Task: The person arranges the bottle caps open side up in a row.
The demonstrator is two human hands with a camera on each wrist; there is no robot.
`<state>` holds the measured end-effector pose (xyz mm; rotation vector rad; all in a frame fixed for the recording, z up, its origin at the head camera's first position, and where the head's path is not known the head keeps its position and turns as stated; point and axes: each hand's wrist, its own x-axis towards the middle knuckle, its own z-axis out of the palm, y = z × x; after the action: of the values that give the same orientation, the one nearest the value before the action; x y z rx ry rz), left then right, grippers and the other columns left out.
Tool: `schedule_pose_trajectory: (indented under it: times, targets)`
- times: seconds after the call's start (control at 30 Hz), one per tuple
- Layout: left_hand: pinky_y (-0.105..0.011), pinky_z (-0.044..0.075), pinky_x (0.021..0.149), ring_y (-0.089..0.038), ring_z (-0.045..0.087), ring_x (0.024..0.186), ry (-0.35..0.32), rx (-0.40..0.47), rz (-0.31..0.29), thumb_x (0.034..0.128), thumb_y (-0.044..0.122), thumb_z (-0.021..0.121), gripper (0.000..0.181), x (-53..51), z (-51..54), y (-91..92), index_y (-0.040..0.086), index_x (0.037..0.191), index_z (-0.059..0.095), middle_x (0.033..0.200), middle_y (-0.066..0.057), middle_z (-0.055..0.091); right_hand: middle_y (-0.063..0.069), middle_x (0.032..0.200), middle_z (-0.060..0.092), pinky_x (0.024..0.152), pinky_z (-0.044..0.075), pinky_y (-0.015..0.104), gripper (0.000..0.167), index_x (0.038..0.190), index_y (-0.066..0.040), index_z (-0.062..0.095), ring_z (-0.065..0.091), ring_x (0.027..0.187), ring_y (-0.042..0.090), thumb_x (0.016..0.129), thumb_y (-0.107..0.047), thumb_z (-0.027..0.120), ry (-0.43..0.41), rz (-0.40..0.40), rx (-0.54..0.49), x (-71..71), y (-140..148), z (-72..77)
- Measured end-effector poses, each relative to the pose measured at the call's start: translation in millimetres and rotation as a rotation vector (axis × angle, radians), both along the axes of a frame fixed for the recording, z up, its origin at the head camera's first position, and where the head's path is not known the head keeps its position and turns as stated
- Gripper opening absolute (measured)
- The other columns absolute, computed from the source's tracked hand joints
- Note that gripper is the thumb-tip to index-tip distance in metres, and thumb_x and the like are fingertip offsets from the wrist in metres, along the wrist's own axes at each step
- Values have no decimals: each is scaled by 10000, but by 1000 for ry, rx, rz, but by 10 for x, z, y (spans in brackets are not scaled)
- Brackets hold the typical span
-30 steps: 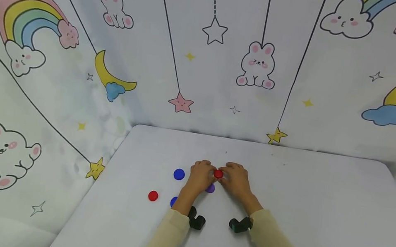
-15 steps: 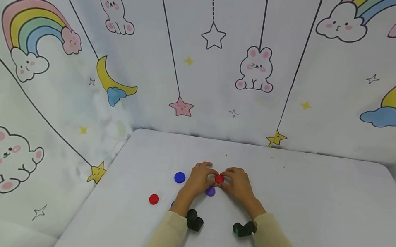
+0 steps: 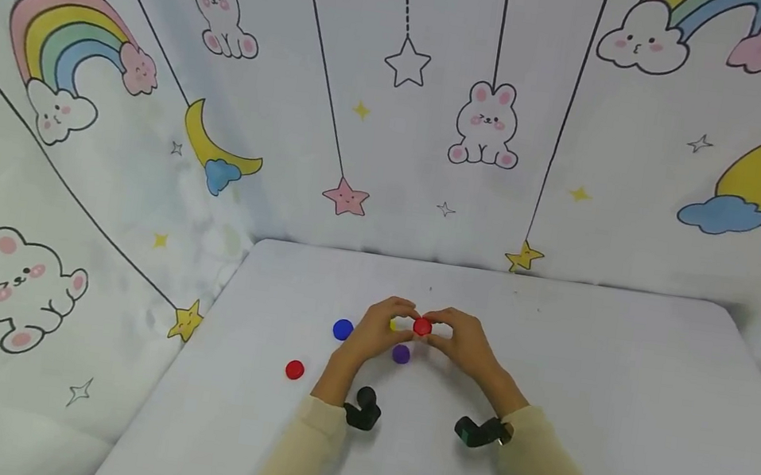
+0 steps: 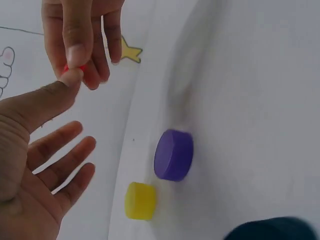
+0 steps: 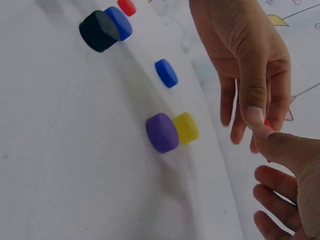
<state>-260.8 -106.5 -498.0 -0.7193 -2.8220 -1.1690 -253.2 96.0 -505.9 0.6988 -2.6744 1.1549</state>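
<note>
My left hand point(image 3: 371, 334) and right hand point(image 3: 470, 350) meet over the table, both pinching one small red disc point(image 3: 422, 326) between thumb and fingertips. In the left wrist view the thumbs hide most of that red disc point(image 4: 74, 67). Below the hands a thick purple disc point(image 3: 401, 354) lies on the table. Near it is a yellow disc point(image 4: 140, 201), partly covered by the left hand in the head view. The left hand's other fingers are spread apart from the red disc in its wrist view.
Left of the hands, a blue disc point(image 3: 343, 330) and another red disc point(image 3: 294, 370) lie on the white table point(image 3: 615, 429). A second blue disc point(image 5: 120, 24) shows in the right wrist view, behind a black wrist-worn piece point(image 5: 100, 31). A printed cloth wall rises behind.
Both hands have lifted slightly with the red disc and the wrists have spread apart. The yellow disc and all of the purple one now show between the hands.
</note>
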Motion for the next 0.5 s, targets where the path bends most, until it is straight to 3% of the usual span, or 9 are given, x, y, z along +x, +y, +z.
schedule_pose_trajectory:
  times: [0.33, 0.5]
  targets:
    - [-339, 512, 973, -181, 622, 1130, -83, 264, -27, 855, 226, 772, 275, 331, 105, 160, 141, 1113, 725, 1277, 21, 638, 47, 1106, 723, 890, 554, 459, 376, 1171, -91, 708, 664, 1013, 258, 825, -212, 791, -69, 37, -132, 358, 230, 224]
    - [-358, 520, 962, -202, 635, 1110, -213, 398, -67, 880, 208, 745, 270, 400, 144, 274, 112, 1128, 701, 1215, -27, 664, 70, 1136, 717, 869, 568, 407, 361, 1193, -77, 698, 679, 1015, 257, 861, -206, 756, -118, 29, -152, 464, 329, 295]
